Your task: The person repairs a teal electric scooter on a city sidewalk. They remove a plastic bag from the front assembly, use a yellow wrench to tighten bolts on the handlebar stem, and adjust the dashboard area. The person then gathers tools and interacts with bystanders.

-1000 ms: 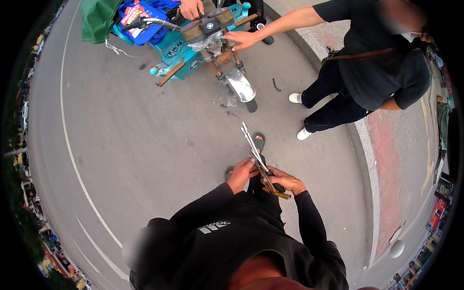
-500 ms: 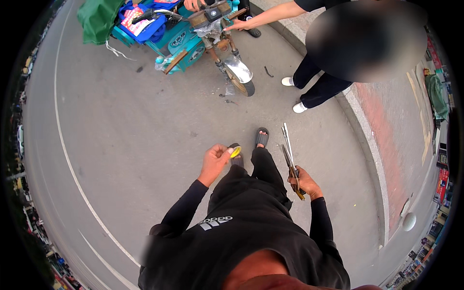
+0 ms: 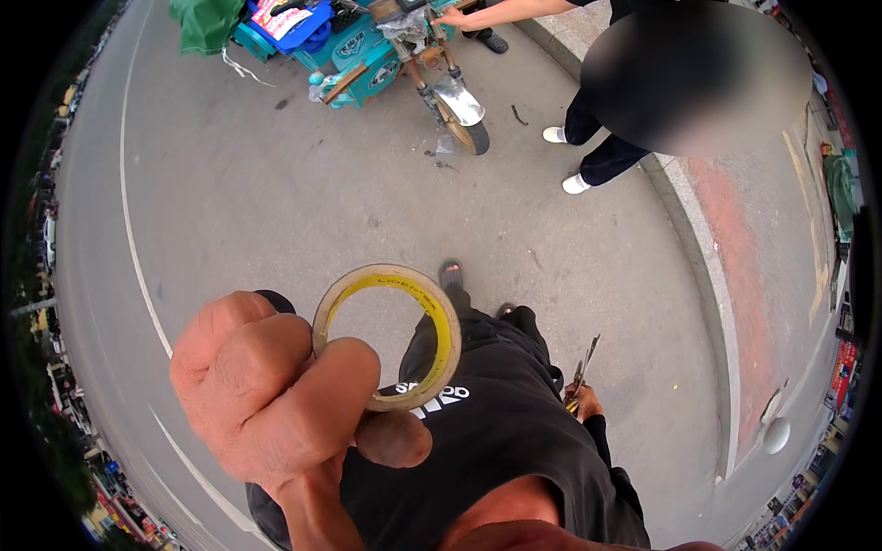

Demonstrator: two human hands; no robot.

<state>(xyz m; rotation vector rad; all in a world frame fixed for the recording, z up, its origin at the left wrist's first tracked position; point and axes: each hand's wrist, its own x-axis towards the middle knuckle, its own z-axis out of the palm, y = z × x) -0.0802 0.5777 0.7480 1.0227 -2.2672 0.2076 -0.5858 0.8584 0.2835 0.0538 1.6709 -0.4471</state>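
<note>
Close in front of me, my left hand [image 3: 276,386] is closed on a roll of tape [image 3: 447,354]. It pinches the lower left of the ring between thumb and curled fingers. The roll is thin, with a yellow inner core, and I see my shirt and the ground through its hole. Lower down on the right, my right hand [image 3: 587,402] is wrapped round slim metal hand tools [image 3: 581,372] with pointed ends upward. One looks like scissors or long pliers, but their exact kinds are too small to make out.
A teal cargo tricycle [image 3: 377,78] stands ahead, its front wheel [image 3: 467,129] toward me. A person [image 3: 611,161] in dark trousers stands at the right by the kerb [image 3: 698,248], one hand [image 3: 448,18] on the tricycle's front. A green cover [image 3: 202,26] lies at the far left.
My left hand has brought the tape roll up, close before me. My right hand has drawn back lower with the tools. The tricycle sits higher in the view.
</note>
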